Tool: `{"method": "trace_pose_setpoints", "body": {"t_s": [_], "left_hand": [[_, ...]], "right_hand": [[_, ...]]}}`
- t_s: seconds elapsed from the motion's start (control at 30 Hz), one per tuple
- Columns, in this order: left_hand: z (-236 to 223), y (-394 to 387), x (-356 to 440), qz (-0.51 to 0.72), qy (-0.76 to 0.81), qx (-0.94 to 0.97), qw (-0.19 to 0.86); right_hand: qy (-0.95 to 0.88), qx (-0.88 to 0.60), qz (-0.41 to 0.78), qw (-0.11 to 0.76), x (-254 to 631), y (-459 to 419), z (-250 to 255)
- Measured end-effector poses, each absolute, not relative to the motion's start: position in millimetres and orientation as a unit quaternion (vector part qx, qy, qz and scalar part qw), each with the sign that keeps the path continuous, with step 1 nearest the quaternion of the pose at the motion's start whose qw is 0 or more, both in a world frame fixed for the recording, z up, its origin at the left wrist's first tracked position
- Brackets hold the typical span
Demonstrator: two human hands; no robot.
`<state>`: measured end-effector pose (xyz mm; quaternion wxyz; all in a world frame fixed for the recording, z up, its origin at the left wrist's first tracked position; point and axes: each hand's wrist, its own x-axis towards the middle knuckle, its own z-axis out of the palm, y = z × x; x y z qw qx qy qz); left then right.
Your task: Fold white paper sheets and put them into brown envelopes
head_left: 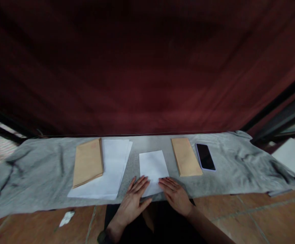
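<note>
A white sheet of paper lies in the middle of a grey cloth. My left hand rests flat on the sheet's near left corner, fingers stretched out. My right hand lies flat at its near right corner, fingers also extended. Neither hand grips anything. To the left, a brown envelope lies on a stack of white sheets. To the right lies another brown envelope, with a black phone beside it.
A dark red curtain hangs behind the cloth. Reddish floor tiles run along the near side, with a scrap of white paper on them. More white paper sits at the far right.
</note>
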<state>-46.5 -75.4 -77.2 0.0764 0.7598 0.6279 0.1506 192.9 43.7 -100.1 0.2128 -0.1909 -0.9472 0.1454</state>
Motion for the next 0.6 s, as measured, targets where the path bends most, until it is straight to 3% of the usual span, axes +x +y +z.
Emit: {"method": "trace_pose_setpoints", "body": {"t_s": [0.3, 0.6], "left_hand": [[-73.8, -61.6, -23.9, 0.043, 0.653, 0.756, 0.014], [-76.8, -60.1, -17.5, 0.023, 0.654, 0.756, 0.009]], "right_hand": [[-0.926, -0.234, 0.225, 0.195, 183.6, 54.9, -79.8], [-0.942, -0.291, 0.104, 0.134, 108.0, 87.9, -94.6]]}}
